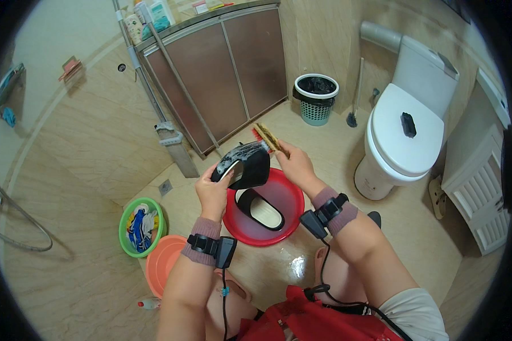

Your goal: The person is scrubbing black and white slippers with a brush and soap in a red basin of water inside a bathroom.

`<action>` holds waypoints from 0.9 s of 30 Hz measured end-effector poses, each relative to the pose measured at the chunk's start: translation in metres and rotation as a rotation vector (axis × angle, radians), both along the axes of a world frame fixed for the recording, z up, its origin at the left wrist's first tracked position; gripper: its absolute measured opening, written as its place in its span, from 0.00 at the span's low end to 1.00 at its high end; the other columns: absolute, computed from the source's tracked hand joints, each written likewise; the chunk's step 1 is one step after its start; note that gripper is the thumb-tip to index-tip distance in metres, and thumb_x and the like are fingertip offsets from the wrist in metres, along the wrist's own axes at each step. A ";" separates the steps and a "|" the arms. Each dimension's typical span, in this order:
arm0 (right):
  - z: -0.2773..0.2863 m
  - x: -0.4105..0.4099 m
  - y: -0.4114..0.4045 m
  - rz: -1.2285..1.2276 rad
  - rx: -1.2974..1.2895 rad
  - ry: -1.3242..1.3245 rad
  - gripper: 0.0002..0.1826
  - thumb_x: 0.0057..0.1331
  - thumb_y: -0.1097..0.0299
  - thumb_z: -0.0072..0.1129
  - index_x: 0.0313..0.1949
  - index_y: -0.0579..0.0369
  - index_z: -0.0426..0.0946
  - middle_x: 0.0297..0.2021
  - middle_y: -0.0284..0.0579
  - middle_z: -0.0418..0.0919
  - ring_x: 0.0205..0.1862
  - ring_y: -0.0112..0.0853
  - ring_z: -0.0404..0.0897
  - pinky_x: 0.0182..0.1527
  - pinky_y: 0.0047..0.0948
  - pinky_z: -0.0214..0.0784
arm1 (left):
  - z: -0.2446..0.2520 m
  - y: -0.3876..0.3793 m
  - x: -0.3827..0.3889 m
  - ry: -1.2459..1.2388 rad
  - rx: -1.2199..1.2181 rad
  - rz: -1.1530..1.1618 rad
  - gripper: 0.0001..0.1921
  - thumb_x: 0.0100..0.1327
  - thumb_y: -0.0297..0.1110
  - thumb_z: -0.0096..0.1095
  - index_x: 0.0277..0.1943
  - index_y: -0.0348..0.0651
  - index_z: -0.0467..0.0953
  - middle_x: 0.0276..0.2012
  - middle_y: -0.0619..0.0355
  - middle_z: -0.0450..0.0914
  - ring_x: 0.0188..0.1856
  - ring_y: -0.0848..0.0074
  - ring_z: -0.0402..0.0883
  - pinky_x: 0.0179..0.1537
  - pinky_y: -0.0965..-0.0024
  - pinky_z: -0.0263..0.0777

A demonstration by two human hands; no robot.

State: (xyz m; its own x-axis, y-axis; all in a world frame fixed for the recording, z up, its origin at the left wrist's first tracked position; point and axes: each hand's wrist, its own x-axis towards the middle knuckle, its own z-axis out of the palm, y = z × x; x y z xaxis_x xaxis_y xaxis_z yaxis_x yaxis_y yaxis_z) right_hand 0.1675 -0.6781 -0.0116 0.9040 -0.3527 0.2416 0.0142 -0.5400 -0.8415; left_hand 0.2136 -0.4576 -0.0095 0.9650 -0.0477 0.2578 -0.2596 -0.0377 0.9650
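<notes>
My left hand (213,189) grips a black slide slipper (249,164) by one end, tilted above a red basin. White suds cover part of its surface. A wooden scrub brush (269,137) with red and white bristles is held in my right hand (296,164), its bristles at the slipper's sudsy edge. Below, the red plastic basin (299,213) holds cloudy water and a second black slipper (268,213) with a pale insole. Both wrists wear black strapped devices with cables.
At the left stand a green basin (122,232) with clothes and an orange basin (164,260), a bottle (150,303) beside them. A flat mop (177,149) leans against the cabinet (196,64). Further back are a waste bin (316,111), a toilet brush (352,117) and a toilet (403,136).
</notes>
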 end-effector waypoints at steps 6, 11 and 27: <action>0.021 -0.026 0.055 0.144 -0.112 -0.277 0.23 0.68 0.59 0.54 0.61 0.50 0.76 0.47 0.59 0.82 0.48 0.54 0.81 0.50 0.47 0.73 | -0.017 0.010 0.014 -0.090 0.050 0.034 0.18 0.55 0.19 0.73 0.51 0.29 0.83 0.41 0.56 0.86 0.41 0.79 0.84 0.46 0.74 0.77; 0.016 -0.007 0.015 -0.014 0.009 0.057 0.23 0.68 0.59 0.55 0.61 0.49 0.76 0.46 0.61 0.82 0.48 0.53 0.81 0.50 0.47 0.74 | -0.010 -0.003 0.008 -0.087 0.041 0.041 0.18 0.55 0.19 0.73 0.51 0.29 0.82 0.41 0.56 0.86 0.40 0.79 0.84 0.46 0.74 0.77; -0.003 -0.011 0.045 0.097 -0.128 -0.306 0.24 0.68 0.59 0.54 0.63 0.49 0.74 0.46 0.61 0.82 0.48 0.54 0.81 0.52 0.46 0.73 | -0.012 0.000 0.006 0.086 -0.197 0.002 0.17 0.57 0.20 0.74 0.50 0.28 0.82 0.40 0.57 0.85 0.38 0.80 0.83 0.44 0.75 0.77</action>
